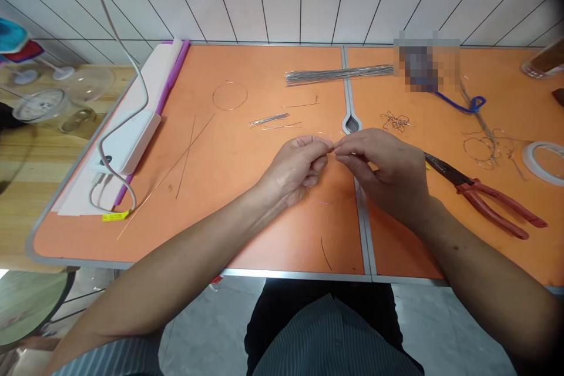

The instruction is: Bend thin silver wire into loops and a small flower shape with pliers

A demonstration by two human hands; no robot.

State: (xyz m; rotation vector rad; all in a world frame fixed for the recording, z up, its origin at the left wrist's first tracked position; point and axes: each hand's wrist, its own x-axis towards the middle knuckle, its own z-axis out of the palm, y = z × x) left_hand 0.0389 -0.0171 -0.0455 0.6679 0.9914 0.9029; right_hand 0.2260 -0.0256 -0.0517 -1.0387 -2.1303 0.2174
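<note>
Wall (282, 17): white tiles with dark joints, far side, facing me.
Table (286, 241): orange, grey-edged, directly before me.
Wooden surface (13, 223): pale, at my left.
Floor (211, 329): grey, beneath me.

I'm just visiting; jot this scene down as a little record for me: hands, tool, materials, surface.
left hand: pinched, fingertips meeting the right's
right hand: pinched
held: apparently thin wire, too fine to be sure
tool: red-handled pliers, lying beside the right hand
materials: silvery wire bundle, across the seam
surface: orange table
</note>
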